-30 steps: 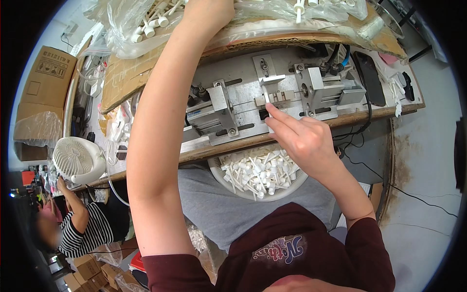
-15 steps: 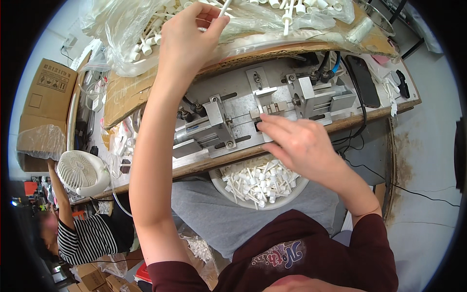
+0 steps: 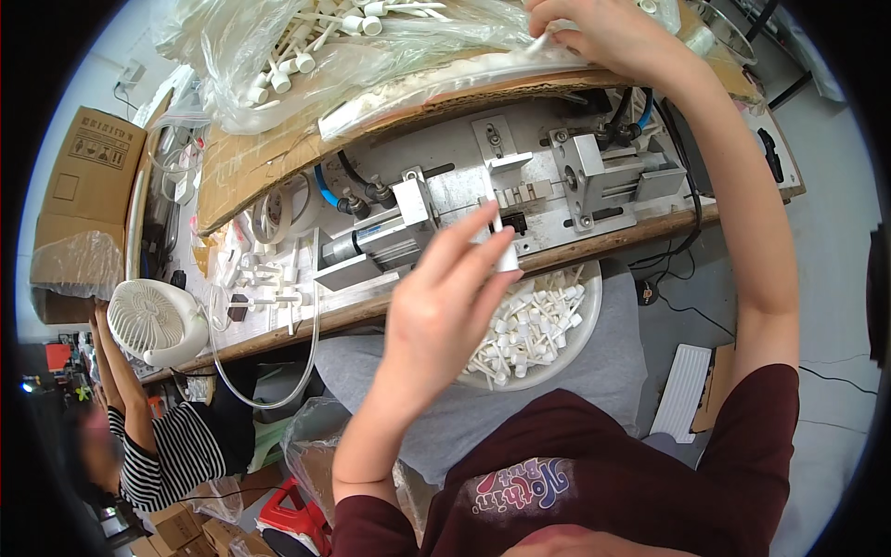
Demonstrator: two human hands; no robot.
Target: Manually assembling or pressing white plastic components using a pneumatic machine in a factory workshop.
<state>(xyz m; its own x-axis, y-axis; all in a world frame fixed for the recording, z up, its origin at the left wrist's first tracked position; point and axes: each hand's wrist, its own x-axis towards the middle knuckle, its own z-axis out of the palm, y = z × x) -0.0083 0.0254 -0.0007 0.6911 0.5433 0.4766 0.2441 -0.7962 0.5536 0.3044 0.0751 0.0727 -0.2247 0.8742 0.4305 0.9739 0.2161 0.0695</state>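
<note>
A metal clamping fixture (image 3: 501, 181) with two facing cylinder blocks lies on the bench in front of me. My left hand (image 3: 432, 311) is at its near side, fingers pinching a white plastic stick with a cap-like end (image 3: 506, 255), which hangs at the fixture's middle. My right hand (image 3: 603, 37) reaches over the cardboard at the far edge, its fingers closed on a small white plastic piece (image 3: 542, 43), mostly covered by them. A heap of white plastic pieces (image 3: 302, 60) lies in clear plastic bags to its left.
A round tub (image 3: 594, 320) of white pieces sits at my lap. The cardboard sheet (image 3: 251, 176) borders the fixture's far side. A white fan (image 3: 158, 320), loose white parts (image 3: 278, 288) and a clear hose (image 3: 311, 371) are on the left. A co-worker in a striped shirt (image 3: 181, 455) is beyond.
My left hand has come from the bag heap down to the fixture with a white stick. My right hand has left the fixture and moved up to the far pile.
</note>
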